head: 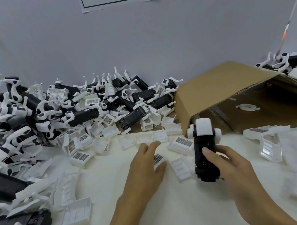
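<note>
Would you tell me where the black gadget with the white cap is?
Right of centre in the head view, the black gadget is held roughly upright by the right hand, just in front of the tipped cardboard box.
</note>
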Available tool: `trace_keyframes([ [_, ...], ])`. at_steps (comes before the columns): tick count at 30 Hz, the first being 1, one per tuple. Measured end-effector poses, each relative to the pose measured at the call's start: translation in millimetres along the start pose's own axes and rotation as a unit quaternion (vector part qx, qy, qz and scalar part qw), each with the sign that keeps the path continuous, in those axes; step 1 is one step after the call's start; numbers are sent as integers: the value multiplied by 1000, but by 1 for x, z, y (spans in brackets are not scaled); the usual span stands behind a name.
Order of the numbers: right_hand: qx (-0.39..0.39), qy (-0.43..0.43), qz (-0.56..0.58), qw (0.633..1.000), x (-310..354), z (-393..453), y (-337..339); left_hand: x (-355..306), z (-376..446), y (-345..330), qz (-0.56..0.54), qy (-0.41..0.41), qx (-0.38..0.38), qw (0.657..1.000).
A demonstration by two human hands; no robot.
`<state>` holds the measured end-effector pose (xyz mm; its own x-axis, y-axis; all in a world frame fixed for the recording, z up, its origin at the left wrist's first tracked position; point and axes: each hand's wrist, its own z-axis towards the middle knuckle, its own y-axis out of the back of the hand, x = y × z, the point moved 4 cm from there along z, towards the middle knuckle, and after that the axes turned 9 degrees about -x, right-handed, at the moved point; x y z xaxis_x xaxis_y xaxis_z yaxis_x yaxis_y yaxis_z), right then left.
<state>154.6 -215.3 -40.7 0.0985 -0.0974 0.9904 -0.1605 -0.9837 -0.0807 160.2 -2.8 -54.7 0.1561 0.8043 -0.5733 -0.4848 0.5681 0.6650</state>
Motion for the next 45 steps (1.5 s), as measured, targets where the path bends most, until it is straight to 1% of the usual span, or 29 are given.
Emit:
trace_keyframes([
  [1,10,5,-2,1000,0,-1,-1,-1,-1,1,1,6,-2,1000],
  [2,14,11,-4,1000,0,-1,-3,-5,0,4,-11,9,-20,1000],
  [3,16,19,-4,1000,-1,-2,-4,-11,0,7,-44,12,-57,997],
  [4,17,25,-2,1000,-1,-2,-5,-18,0,11,-98,17,-101,990],
  [5,18,26,3,1000,-2,-2,-5,-26,-1,14,-166,28,-128,977],
  [6,18,21,10,1000,-3,-2,-5,-33,-2,14,-236,42,-127,962],
  [7,16,11,20,1000,-3,-1,-4,-41,-4,11,-293,57,-102,949],
  [8,14,1,32,999,-3,-1,-3,-48,-7,7,-331,70,-72,938],
  [10,12,-9,59,998,-2,0,-1,-56,-12,0,-371,87,-30,924],
  [12,23,-17,87,996,1,0,0,-58,-14,-3,-397,85,-25,913],
  [16,78,-26,125,989,6,-4,-6,-58,-14,3,-419,94,-81,899],
  [20,121,-13,144,982,8,-7,-10,-63,-13,13,-412,86,-125,899],
  [23,101,9,152,983,8,-8,-10,-67,-13,20,-395,66,-155,903],
  [25,66,19,167,984,8,-6,-6,-66,-14,21,-400,86,-168,897],
  [27,42,25,174,983,8,-3,-3,-63,-14,19,-416,129,-161,886],
  [28,35,25,172,984,8,-2,-2,-62,-14,16,-432,146,-146,878],
  [30,29,23,159,987,5,-1,-2,-62,-15,10,-475,173,-93,858],
  [31,27,22,150,988,4,-2,-2,-62,-15,7,-483,174,-59,856],
  [34,13,23,137,990,1,-1,-2,-64,-16,3,-439,122,20,890],
  [36,5,23,147,989,2,0,-1,-67,-16,3,-449,106,68,884],
  [37,4,20,154,988,2,0,0,-69,-16,3,-443,93,84,888],
  [38,6,17,158,987,2,0,0,-71,-18,4,-418,68,84,902],
  [40,20,13,148,989,2,-1,-2,-73,-18,4,-329,11,48,943],
  [41,26,9,142,989,1,-2,-4,-73,-17,4,-288,-14,24,957],
  [43,41,-5,144,989,1,-3,-6,-73,-17,7,-242,-32,-26,969],
  [45,53,-9,157,986,1,-4,-8,-71,-16,14,-217,-17,-86,972],
])
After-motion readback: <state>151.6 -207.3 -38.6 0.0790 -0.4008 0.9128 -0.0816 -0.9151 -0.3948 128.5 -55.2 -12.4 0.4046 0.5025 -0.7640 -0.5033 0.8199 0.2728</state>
